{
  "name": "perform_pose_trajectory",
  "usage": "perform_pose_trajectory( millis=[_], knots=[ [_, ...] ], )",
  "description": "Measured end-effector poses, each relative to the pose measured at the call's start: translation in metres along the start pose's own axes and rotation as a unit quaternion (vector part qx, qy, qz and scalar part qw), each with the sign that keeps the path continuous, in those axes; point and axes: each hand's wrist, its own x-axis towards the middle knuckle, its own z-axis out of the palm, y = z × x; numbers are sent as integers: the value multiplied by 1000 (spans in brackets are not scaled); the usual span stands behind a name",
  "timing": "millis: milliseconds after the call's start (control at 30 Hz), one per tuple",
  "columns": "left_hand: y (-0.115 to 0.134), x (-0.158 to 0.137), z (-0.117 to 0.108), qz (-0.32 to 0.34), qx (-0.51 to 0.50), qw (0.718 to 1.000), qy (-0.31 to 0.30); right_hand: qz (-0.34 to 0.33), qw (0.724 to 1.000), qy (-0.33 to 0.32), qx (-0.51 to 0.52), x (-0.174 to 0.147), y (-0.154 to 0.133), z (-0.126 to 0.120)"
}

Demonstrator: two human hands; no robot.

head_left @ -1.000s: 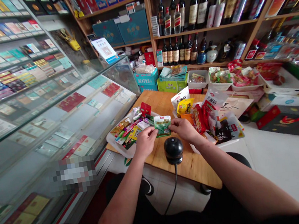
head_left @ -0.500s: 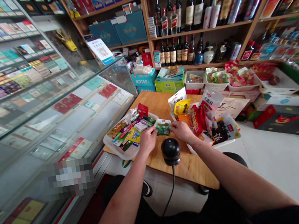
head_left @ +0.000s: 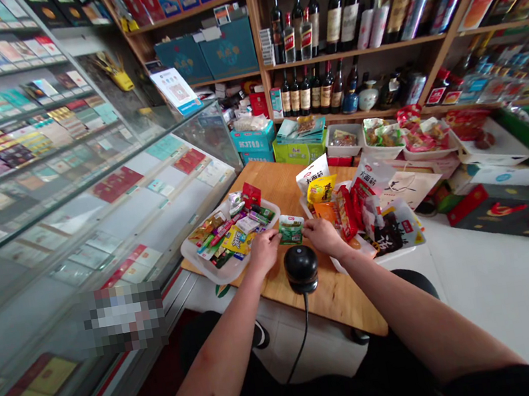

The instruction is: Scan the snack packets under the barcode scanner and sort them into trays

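A small green snack packet with a white top (head_left: 291, 230) is stretched between my two hands, just beyond a black dome-shaped device (head_left: 301, 267) with a cable. My left hand (head_left: 265, 250) pinches the packet's left edge. At its right edge, the fingers of my right hand (head_left: 324, 235) are closed on it. To the left stands a white plastic tub (head_left: 224, 274) full of small colourful packets, including a yellow one (head_left: 237, 239). On the right, another white tub (head_left: 407, 247) holds larger snack bags, among them a black bag (head_left: 388, 235).
The wooden table (head_left: 261, 175) stands before my knees. Along the left runs a glass display counter (head_left: 183, 198). Shelves of wine bottles (head_left: 334, 24) rise behind, with snack trays (head_left: 388, 149) below them. A dark gift box (head_left: 515, 210) lies at the right.
The green packet sits slightly lower in the view, with both hands still at its edges. The tubs and black device stay in place; the view has shifted a little.
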Motion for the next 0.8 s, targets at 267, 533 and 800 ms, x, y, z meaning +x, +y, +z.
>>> perform_pose_trajectory(
  millis=[267,533,800],
  knots=[
    [4,1,3,-35,-9,999,5,13,1000,18,7,2,6,4],
    [27,9,-9,21,2,999,30,0,999,42,30,-3,-7,-15],
    [68,18,-9,5,-75,997,34,-6,992,112,65,-15,-20,-51]
  ],
)
